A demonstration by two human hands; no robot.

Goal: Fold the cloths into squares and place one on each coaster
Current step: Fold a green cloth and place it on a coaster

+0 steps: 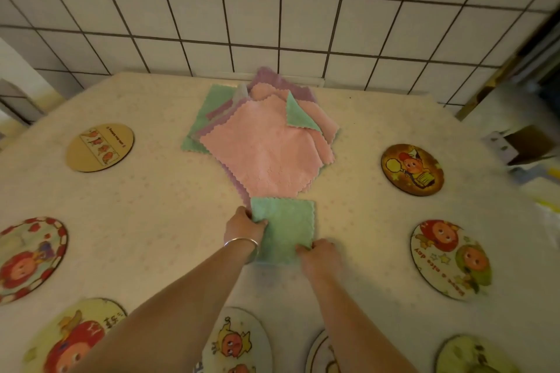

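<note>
A folded green cloth (285, 227) lies on the table just in front of a loose pile of pink, purple and green cloths (266, 142). My left hand (244, 228) grips the green cloth's left edge, thumb on top. My right hand (318, 253) pinches its near right corner. Round picture coasters ring the table: one at far left (100, 147), one at left (30, 257), one at near left (75, 336), one at far right (412, 169), one at right (450, 259). None of the visible coasters has a cloth on it.
More coasters sit at the near edge (236, 342), (321, 354), (475, 356), partly under my forearms. A tiled wall (272, 9) stands behind the table. A cardboard box (524, 144) lies off the table's right side.
</note>
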